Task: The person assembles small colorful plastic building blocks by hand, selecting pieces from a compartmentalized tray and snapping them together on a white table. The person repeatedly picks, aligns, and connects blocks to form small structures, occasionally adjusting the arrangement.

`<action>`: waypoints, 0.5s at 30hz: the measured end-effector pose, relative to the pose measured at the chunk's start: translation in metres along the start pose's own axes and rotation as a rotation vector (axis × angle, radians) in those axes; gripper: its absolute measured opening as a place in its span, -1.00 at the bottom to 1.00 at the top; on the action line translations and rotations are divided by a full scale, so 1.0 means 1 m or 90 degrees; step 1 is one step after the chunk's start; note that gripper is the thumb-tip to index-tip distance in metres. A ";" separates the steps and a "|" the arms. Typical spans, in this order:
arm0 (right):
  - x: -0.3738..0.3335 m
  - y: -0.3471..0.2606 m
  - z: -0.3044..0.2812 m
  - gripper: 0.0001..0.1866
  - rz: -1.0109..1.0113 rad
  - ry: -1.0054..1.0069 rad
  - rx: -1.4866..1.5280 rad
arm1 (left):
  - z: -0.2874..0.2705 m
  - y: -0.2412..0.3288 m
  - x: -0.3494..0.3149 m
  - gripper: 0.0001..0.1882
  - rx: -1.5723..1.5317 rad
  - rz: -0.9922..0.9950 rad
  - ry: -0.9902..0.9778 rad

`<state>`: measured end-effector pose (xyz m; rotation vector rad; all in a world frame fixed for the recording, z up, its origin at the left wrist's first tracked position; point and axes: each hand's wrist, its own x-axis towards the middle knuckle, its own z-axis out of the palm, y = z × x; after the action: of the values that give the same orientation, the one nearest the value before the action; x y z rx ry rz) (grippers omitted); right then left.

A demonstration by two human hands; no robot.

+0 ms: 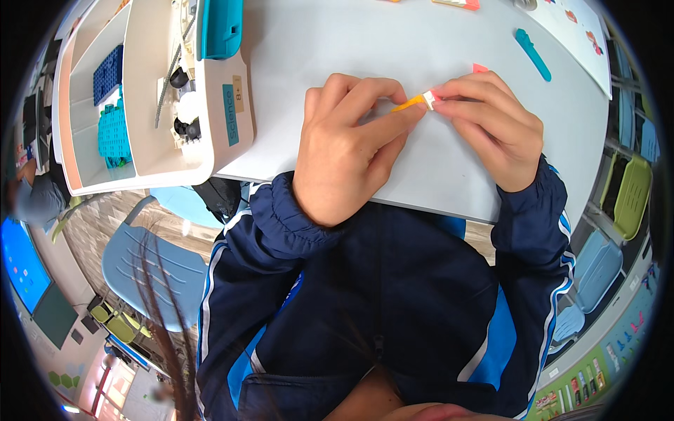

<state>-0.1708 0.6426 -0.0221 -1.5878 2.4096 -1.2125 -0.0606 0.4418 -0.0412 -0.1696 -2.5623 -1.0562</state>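
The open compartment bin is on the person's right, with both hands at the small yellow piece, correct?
Not quite: the head view shows the open compartment bin on the person's left. The left hand and right hand are indeed at the small yellow piece.

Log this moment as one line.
Left hand: pinching yellow piece | right hand: pinching white piece | pieces: meeting between hands | nearby: teal tool on table, white box

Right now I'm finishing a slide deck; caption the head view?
Left hand and right hand pinch a yellow piece and white piece over a tabletop beside a divided bin.
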 end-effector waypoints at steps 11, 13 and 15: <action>-0.009 0.004 0.006 -0.61 -0.109 0.049 -0.166 | -0.003 0.006 0.001 -0.59 0.031 0.011 -0.051; -0.008 0.006 0.009 -0.58 -0.118 0.062 -0.151 | -0.004 0.006 0.001 -0.58 0.026 0.003 -0.054; -0.009 0.006 0.010 -0.57 -0.120 0.068 -0.149 | -0.004 0.006 0.001 -0.57 0.024 0.001 -0.057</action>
<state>-0.1673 0.6452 -0.0363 -1.8985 2.6019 -1.0986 -0.0591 0.4433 -0.0341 -0.2143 -2.6595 -1.0214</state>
